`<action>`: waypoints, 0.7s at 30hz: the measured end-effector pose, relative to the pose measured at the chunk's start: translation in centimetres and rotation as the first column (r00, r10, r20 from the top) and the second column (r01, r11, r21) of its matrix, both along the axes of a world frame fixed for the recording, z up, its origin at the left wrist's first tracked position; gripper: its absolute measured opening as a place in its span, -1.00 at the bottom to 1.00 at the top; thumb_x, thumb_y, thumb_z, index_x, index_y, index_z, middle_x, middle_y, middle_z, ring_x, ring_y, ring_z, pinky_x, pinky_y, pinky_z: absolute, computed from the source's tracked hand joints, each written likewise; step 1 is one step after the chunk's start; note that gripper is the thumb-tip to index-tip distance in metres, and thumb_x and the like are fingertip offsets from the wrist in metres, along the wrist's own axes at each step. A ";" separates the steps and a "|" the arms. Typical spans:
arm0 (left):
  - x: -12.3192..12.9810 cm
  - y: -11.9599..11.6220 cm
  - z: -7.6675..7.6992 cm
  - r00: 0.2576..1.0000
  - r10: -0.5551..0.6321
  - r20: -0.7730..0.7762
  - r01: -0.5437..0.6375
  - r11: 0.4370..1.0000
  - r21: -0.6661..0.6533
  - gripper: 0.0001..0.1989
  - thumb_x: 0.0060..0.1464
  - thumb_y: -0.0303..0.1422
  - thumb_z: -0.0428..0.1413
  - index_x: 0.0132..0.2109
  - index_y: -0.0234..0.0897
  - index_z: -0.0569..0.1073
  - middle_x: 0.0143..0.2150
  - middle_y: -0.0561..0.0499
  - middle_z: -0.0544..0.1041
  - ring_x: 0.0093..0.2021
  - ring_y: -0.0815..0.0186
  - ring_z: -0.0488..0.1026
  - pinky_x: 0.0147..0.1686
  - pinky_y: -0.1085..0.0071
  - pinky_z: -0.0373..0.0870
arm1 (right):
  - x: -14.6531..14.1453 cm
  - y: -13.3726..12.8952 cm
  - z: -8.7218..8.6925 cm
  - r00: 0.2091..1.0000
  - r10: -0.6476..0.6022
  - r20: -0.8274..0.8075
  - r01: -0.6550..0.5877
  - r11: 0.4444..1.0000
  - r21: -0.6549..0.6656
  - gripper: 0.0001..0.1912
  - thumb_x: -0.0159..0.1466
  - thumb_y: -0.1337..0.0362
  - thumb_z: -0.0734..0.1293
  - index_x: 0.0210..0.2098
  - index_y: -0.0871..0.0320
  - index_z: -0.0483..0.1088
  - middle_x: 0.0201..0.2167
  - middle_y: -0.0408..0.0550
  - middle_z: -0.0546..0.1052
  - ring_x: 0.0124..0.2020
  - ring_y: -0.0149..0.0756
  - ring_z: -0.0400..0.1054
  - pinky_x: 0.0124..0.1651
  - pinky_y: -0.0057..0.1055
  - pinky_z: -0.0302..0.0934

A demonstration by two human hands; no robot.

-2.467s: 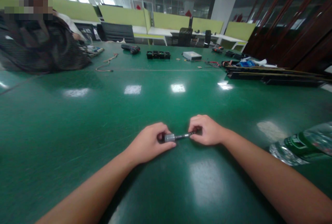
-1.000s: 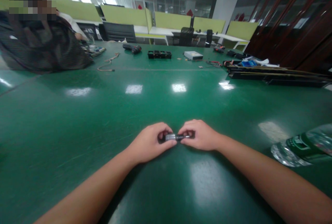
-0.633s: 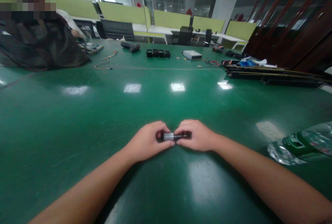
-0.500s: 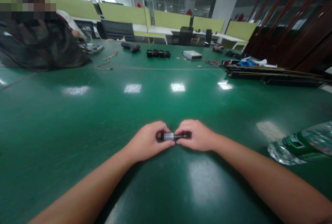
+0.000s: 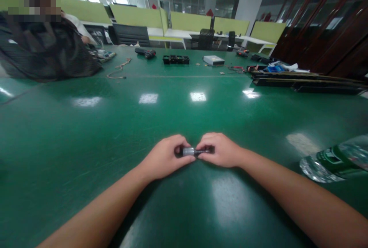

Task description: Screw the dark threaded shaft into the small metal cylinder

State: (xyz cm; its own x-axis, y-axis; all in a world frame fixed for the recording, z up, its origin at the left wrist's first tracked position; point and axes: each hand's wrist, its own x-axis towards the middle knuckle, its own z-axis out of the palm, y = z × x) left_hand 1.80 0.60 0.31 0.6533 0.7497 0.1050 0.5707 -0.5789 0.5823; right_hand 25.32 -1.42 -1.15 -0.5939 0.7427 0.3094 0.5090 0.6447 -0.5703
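Both hands meet low over the green table (image 5: 161,117), at the centre of the view. Between them lies a small rod-shaped object (image 5: 188,151), with a thick silver-grey barrel at its left and a thin dark part at its right; its exact kind is unclear. The barrel is gripped by my left hand (image 5: 166,156), thumb below and fingers above. My right hand (image 5: 220,150) pinches the thin dark end, its fingertips almost touching those of the left. The object's two ends are partly hidden by the fingers.
On the right lies a clear plastic bottle (image 5: 336,161) with a green label. Dark flat strips (image 5: 304,83) are stacked at the back right. Along the far side are a white box (image 5: 213,60), a black fan-like block (image 5: 176,59) and a cable (image 5: 119,68). A dark bag (image 5: 54,52) stands back left, a person behind it.
Hands and object keep the same hold. The whole view has shifted very slightly, and the person behind the bag has moved a little.
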 end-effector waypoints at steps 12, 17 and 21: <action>0.0 0.0 0.0 1.000 0.008 0.001 -0.008 1.000 0.001 -0.73 0.09 -0.12 0.23 -0.24 -0.24 0.51 -0.36 0.06 0.46 -0.36 0.30 0.38 -0.37 0.42 0.22 | 0.2 -0.3 0.4 1.000 -0.008 0.018 0.008 1.000 0.015 -0.86 0.19 0.40 0.41 -0.23 0.19 0.54 -0.36 -0.07 0.55 -0.30 -0.31 0.40 -0.19 -0.42 0.23; 0.1 0.0 0.1 1.000 0.012 -0.003 -0.012 1.000 0.005 -0.73 0.09 -0.11 0.22 -0.25 -0.23 0.52 -0.38 0.06 0.46 -0.38 0.30 0.38 -0.38 0.42 0.22 | 0.4 -0.3 0.3 1.000 -0.022 0.021 0.021 0.999 0.028 -0.87 0.18 0.40 0.41 -0.25 0.18 0.54 -0.39 -0.08 0.54 -0.33 -0.32 0.39 -0.21 -0.42 0.24; 0.0 0.1 0.1 1.000 0.008 0.002 -0.008 1.000 0.012 -0.73 0.08 -0.11 0.22 -0.25 -0.23 0.52 -0.38 0.06 0.47 -0.38 0.30 0.38 -0.38 0.42 0.23 | 0.4 -0.1 0.2 1.000 -0.020 0.012 0.019 0.999 0.030 -0.88 0.15 0.40 0.41 -0.28 0.18 0.53 -0.41 -0.10 0.52 -0.36 -0.34 0.38 -0.23 -0.43 0.23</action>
State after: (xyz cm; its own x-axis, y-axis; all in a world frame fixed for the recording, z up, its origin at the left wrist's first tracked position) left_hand 1.85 0.65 0.42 0.6472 0.7536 0.1149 0.5744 -0.5812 0.5765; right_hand 25.74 -1.55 -0.91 -0.5831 0.7449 0.3243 0.5284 0.6509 -0.5450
